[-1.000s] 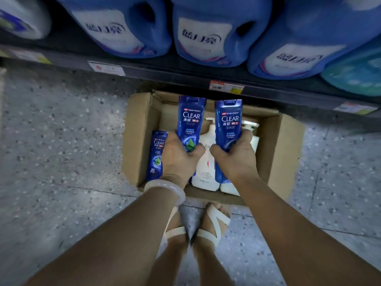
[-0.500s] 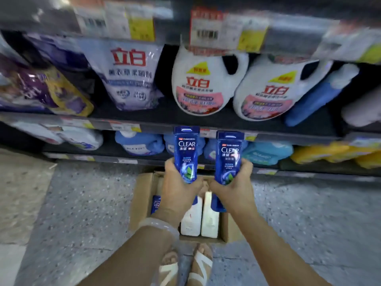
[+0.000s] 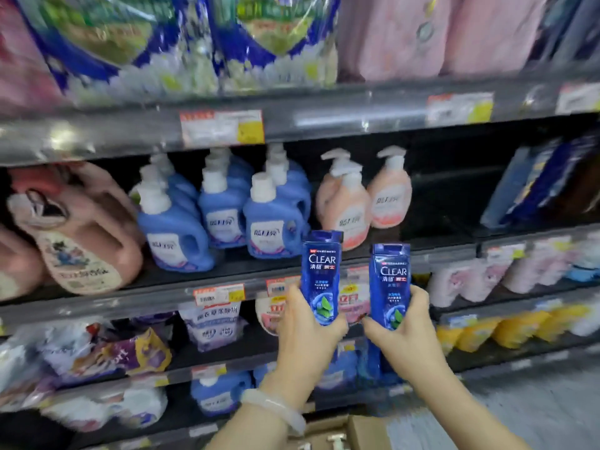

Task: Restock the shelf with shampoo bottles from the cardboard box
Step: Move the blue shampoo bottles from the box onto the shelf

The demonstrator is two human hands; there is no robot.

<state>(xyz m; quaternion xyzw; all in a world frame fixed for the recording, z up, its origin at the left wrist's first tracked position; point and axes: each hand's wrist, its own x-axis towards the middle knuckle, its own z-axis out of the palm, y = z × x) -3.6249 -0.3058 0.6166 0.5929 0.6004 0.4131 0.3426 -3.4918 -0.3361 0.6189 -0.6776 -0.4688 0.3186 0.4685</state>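
Observation:
My left hand (image 3: pixel 306 329) grips the lower half of a blue CLEAR shampoo bottle (image 3: pixel 319 274), held upright. Just to its right, my right hand (image 3: pixel 406 332) grips a second blue CLEAR shampoo bottle (image 3: pixel 389 280), also upright. Both bottles are raised in front of the edge of the middle shelf (image 3: pixel 438 235), level with its price rail. The shelf has a dark bare stretch right of the peach pump bottles (image 3: pixel 363 196). Only a corner of the cardboard box (image 3: pixel 360 430) shows at the bottom, behind my forearms.
On the middle shelf, blue detergent bottles (image 3: pixel 227 209) stand left of the pump bottles and pink jugs (image 3: pixel 74 232) at far left. Dark blue packs (image 3: pixel 535 183) lean at the right. Shelves above and below are packed with bags and bottles. Grey floor (image 3: pixel 535 404) lies at lower right.
Both hands have lifted the two shampoo bottles from the box on the floor up to middle shelf height. My view has swung up from the box to the shelves.

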